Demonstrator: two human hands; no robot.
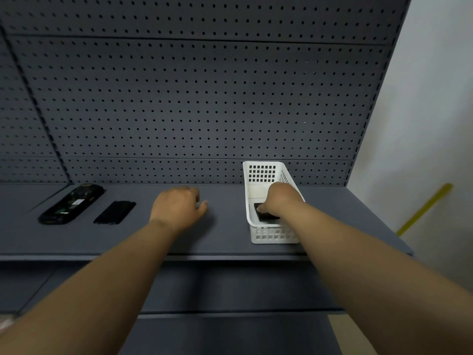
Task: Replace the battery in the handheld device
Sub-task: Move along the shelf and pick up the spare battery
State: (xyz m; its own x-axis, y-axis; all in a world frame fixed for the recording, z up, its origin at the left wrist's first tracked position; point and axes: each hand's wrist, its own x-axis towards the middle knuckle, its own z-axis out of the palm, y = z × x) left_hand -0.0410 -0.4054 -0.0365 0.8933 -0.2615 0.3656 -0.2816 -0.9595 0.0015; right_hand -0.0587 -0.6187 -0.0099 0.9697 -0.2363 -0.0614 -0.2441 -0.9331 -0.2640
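The black handheld device lies on its face at the left of the grey shelf, its battery bay uncovered. Just right of it rests a flat black cover. My left hand hovers palm down over the shelf's middle, fingers loosely curled, holding nothing. My right hand reaches down into a white plastic basket, and its fingertips touch a black battery lying on the basket floor. The hand hides much of the battery, so the grip is unclear.
A grey pegboard wall rises behind the shelf. A lower shelf juts out below the front edge. To the right are a white wall and a slanted yellow strip.
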